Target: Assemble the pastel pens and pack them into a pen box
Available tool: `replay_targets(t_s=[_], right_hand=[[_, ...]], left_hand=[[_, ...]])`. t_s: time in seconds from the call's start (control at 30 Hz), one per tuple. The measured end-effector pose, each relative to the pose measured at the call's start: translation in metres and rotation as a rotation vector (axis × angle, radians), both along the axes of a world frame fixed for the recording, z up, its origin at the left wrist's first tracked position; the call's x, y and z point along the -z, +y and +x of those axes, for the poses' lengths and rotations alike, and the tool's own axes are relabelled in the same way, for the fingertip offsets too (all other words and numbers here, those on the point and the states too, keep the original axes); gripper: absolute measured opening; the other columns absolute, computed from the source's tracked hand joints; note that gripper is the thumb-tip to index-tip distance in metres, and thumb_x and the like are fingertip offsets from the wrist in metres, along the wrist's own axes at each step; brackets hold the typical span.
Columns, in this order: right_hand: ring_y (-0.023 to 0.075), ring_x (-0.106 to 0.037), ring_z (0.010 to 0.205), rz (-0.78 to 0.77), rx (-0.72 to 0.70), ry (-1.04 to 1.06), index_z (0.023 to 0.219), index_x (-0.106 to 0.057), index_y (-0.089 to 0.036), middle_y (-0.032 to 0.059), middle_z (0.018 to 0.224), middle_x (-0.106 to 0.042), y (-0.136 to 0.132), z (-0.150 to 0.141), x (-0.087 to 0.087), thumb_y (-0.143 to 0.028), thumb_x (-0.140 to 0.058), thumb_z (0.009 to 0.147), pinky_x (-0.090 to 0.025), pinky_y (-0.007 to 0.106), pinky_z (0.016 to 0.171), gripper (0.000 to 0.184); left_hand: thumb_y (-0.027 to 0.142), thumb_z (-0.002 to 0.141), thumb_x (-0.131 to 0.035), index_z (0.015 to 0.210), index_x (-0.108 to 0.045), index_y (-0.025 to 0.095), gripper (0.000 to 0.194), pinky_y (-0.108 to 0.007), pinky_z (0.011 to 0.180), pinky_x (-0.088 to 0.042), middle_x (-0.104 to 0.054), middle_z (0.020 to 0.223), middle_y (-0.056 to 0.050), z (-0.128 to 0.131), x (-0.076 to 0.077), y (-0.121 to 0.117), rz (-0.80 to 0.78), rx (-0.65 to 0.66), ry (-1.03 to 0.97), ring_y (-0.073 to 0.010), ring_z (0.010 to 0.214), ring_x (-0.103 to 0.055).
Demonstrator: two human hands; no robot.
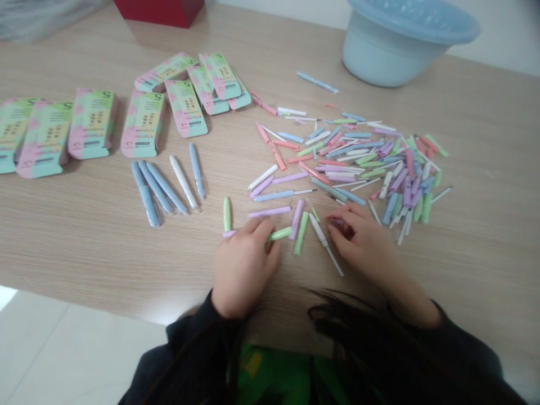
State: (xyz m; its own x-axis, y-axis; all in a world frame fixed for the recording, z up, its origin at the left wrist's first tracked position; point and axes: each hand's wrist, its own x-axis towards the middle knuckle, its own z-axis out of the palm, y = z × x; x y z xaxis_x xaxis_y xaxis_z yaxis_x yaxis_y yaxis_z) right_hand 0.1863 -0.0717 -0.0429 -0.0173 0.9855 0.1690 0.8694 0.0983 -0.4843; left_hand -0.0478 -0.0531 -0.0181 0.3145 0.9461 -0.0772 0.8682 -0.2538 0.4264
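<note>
My left hand (244, 264) rests on the wooden table (84, 236), fingers curled around a light green pen part (279, 233); a purple piece (230, 233) pokes out at its left side. My right hand (363, 239) lies to the right, fingers bent over a small purple piece (337, 224). Between the hands lie a green barrel (301, 233), a purple barrel (296, 219) and a white refill (324, 243). A big heap of pastel pen parts (371, 163) spreads beyond my right hand.
Several assembled blue and white pens (169, 185) lie in a row at the left. Several pastel pen boxes (143, 124) stand behind them. A light blue plastic basin (400, 39) sits at the back right, a red box (160, 11) at the back.
</note>
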Motion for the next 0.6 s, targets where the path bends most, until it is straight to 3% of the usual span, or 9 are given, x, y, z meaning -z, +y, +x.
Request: replay_targets(t_s=[0.13, 0.3, 0.4, 0.5, 0.6], right_hand=[[0.0183, -0.060, 0.070, 0.026, 0.002, -0.001, 0.098, -0.070, -0.017, 0.0067, 0.096, -0.065, 0.002, 0.003, 0.005, -0.019, -0.058, 0.089, -0.051, 0.035, 0.068, 0.015], [0.0215, -0.062, 0.080, 0.085, -0.002, -0.001, 0.091, -0.068, -0.018, 0.0073, 0.093, -0.064, 0.005, 0.009, 0.012, -0.017, -0.055, 0.092, -0.051, 0.036, 0.075, 0.012], [0.0246, -0.063, 0.089, 0.108, -0.035, -0.031, 0.089, -0.066, -0.018, 0.0098, 0.095, -0.064, 0.006, 0.012, 0.017, -0.016, -0.053, 0.094, -0.051, 0.037, 0.079, 0.014], [0.0259, -0.063, 0.092, 0.100, -0.070, -0.092, 0.092, -0.065, -0.016, 0.0128, 0.100, -0.063, 0.006, 0.012, 0.021, -0.014, -0.048, 0.097, -0.051, 0.037, 0.078, 0.018], [0.0253, -0.063, 0.091, 0.103, -0.085, -0.137, 0.094, -0.064, -0.016, 0.0135, 0.103, -0.063, 0.006, 0.011, 0.023, -0.012, -0.045, 0.098, -0.051, 0.036, 0.077, 0.020]], left_hand=[[0.019, 0.092, -0.056, 0.097, -0.072, 0.018, 0.016, -0.046, 0.086, -0.051, -0.068, 0.106, -0.013, 0.004, 0.004, 0.003, 0.163, 0.076, 0.091, -0.0333, 0.101, -0.063], [0.020, 0.091, -0.063, 0.099, -0.072, 0.018, 0.012, -0.049, 0.088, -0.049, -0.068, 0.114, -0.012, 0.012, 0.009, 0.006, 0.243, 0.099, 0.126, -0.0362, 0.106, -0.059], [0.024, 0.095, -0.060, 0.104, -0.070, 0.018, 0.014, -0.049, 0.085, -0.048, -0.072, 0.102, -0.010, 0.017, 0.009, 0.011, 0.283, 0.132, 0.155, -0.0352, 0.098, -0.063], [0.024, 0.100, -0.050, 0.098, -0.068, 0.016, 0.020, -0.048, 0.082, -0.046, -0.072, 0.083, -0.011, 0.020, 0.008, 0.020, 0.324, 0.172, 0.220, -0.0340, 0.087, -0.067], [0.021, 0.100, -0.046, 0.103, -0.067, 0.012, 0.023, -0.046, 0.081, -0.045, -0.072, 0.081, -0.012, 0.020, 0.006, 0.033, 0.336, 0.218, 0.253, -0.0335, 0.084, -0.069]])
